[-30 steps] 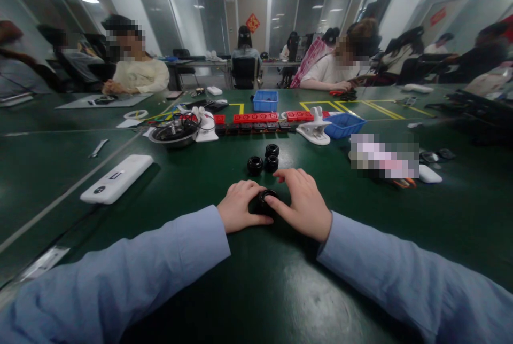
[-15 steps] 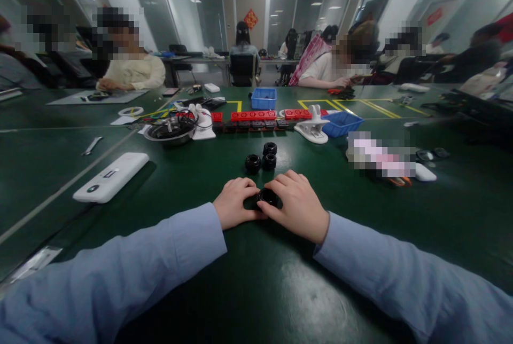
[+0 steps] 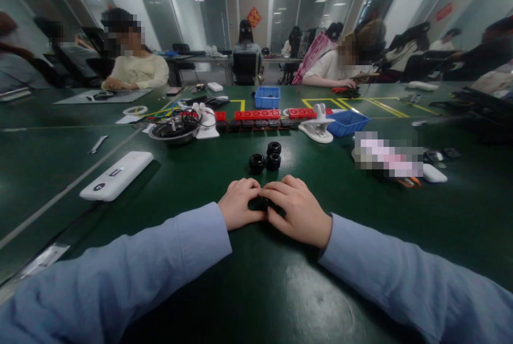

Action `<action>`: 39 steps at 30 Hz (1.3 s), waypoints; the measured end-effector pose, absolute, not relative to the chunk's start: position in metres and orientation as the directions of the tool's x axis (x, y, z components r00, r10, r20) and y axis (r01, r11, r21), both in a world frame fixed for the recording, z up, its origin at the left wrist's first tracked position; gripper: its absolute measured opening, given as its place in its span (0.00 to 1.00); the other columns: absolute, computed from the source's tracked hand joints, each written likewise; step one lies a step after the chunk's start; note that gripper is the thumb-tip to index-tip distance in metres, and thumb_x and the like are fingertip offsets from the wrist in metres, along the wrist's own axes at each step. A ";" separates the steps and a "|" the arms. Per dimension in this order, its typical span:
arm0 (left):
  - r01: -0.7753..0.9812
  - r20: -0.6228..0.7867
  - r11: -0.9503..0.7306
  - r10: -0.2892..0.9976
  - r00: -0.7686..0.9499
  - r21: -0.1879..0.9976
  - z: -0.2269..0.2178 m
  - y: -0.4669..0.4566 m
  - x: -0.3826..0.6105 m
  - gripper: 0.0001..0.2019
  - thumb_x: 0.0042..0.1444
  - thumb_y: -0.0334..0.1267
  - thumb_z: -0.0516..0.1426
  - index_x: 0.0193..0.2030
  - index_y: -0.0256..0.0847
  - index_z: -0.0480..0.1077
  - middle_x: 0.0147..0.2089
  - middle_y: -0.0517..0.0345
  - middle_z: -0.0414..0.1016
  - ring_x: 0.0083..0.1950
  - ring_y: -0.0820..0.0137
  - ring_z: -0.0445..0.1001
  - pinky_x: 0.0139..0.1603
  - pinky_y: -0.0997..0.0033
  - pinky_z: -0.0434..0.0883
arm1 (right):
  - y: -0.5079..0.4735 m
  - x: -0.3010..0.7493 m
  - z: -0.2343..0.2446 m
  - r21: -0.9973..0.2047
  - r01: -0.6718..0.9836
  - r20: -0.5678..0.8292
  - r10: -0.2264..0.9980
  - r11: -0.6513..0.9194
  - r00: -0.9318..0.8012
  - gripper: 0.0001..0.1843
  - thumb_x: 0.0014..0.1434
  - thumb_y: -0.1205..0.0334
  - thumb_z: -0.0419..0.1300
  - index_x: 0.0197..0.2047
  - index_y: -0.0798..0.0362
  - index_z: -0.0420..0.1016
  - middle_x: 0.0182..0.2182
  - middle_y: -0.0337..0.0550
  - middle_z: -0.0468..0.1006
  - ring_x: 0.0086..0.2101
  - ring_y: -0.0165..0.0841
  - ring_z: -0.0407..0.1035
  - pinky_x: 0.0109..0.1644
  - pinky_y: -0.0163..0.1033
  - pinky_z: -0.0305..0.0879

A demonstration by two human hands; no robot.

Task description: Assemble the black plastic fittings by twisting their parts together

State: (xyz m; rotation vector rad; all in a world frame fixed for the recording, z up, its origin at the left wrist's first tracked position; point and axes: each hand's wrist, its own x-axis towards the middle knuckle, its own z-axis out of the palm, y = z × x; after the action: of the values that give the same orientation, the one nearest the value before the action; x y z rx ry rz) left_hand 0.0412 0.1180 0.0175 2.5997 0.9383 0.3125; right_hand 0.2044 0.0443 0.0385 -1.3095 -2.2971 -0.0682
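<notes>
Close in front of me, my left hand (image 3: 240,203) and my right hand (image 3: 300,211) are curled around a small black tyre (image 3: 260,203). Their fingers meet over its top, and the thumbs are low on the near side, so most of the tyre is hidden. Just beyond the fingertips are three more black tyres on the green table: one at the left (image 3: 257,163), one at the front right (image 3: 274,161) and one behind (image 3: 274,148).
Red power strips (image 3: 256,115) run across the table. Around them are a metal bowl of cables (image 3: 174,135), white clamp stands (image 3: 318,127) and blue bins (image 3: 348,123). A white power bank (image 3: 118,176) and a wrench (image 3: 98,144) lie left. Several people sit beyond.
My fingers have closed over the tyre, whose open ring showed before and is now mostly covered. The whole view has shifted slightly; the three other tyres keep their places.
</notes>
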 end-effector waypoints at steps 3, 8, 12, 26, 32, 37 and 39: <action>0.568 0.085 -0.718 0.647 0.758 0.403 0.017 0.119 0.041 0.16 0.47 0.45 0.61 0.42 0.40 0.69 0.44 0.56 0.67 0.47 0.63 0.65 0.50 0.56 0.62 | 0.045 0.205 0.035 -0.251 0.785 0.455 0.785 0.566 -0.421 0.17 0.52 0.67 0.54 0.46 0.55 0.73 0.44 0.45 0.74 0.36 0.35 0.59 0.39 0.41 0.54; 0.549 0.093 -0.732 0.630 0.771 0.404 0.014 0.121 0.041 0.17 0.47 0.48 0.61 0.42 0.42 0.70 0.43 0.57 0.67 0.47 0.63 0.65 0.49 0.56 0.61 | 0.046 0.207 0.034 -0.313 0.716 0.489 0.752 0.624 -0.442 0.19 0.48 0.70 0.53 0.45 0.56 0.73 0.44 0.43 0.75 0.35 0.35 0.59 0.40 0.42 0.55; 0.549 0.083 -0.725 0.631 0.771 0.415 0.014 0.121 0.041 0.18 0.47 0.51 0.61 0.41 0.43 0.71 0.41 0.58 0.68 0.45 0.63 0.65 0.48 0.57 0.61 | 0.046 0.209 0.031 -0.292 0.677 0.531 0.703 0.675 -0.473 0.15 0.48 0.71 0.52 0.37 0.54 0.76 0.43 0.40 0.76 0.34 0.34 0.58 0.38 0.41 0.54; 0.570 0.030 -0.712 0.635 0.772 0.410 0.020 0.120 0.043 0.15 0.46 0.44 0.62 0.41 0.43 0.71 0.44 0.57 0.68 0.46 0.62 0.65 0.49 0.57 0.61 | 0.047 0.210 0.026 -0.227 0.594 0.567 0.601 0.772 -0.563 0.16 0.53 0.77 0.48 0.26 0.52 0.73 0.29 0.38 0.75 0.33 0.31 0.58 0.36 0.38 0.51; 0.557 0.044 -0.716 0.630 0.776 0.421 0.020 0.121 0.042 0.16 0.47 0.44 0.61 0.42 0.43 0.70 0.44 0.57 0.68 0.46 0.63 0.65 0.49 0.58 0.61 | 0.047 0.210 0.026 -0.247 0.581 0.584 0.598 0.775 -0.549 0.16 0.52 0.77 0.48 0.24 0.53 0.72 0.28 0.37 0.76 0.32 0.32 0.57 0.36 0.39 0.50; 0.550 0.058 -0.727 0.623 0.780 0.412 0.016 0.122 0.042 0.19 0.46 0.46 0.62 0.44 0.43 0.70 0.44 0.56 0.68 0.46 0.62 0.66 0.50 0.57 0.62 | 0.046 0.211 0.026 -0.239 0.578 0.578 0.592 0.781 -0.562 0.16 0.52 0.76 0.48 0.24 0.52 0.72 0.27 0.37 0.75 0.32 0.32 0.58 0.36 0.39 0.50; 0.545 0.065 -0.728 0.621 0.781 0.416 0.015 0.122 0.041 0.23 0.44 0.48 0.63 0.47 0.43 0.68 0.46 0.55 0.68 0.48 0.61 0.66 0.52 0.56 0.62 | 0.044 0.212 0.027 -0.231 0.552 0.625 0.557 0.802 -0.547 0.15 0.52 0.74 0.47 0.25 0.52 0.72 0.28 0.38 0.75 0.32 0.32 0.58 0.36 0.40 0.51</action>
State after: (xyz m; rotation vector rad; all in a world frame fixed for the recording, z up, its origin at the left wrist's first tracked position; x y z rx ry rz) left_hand 0.0415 0.1219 0.0149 2.5962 0.8861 0.2820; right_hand 0.2122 0.0444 0.0267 -0.8134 -2.2711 0.0086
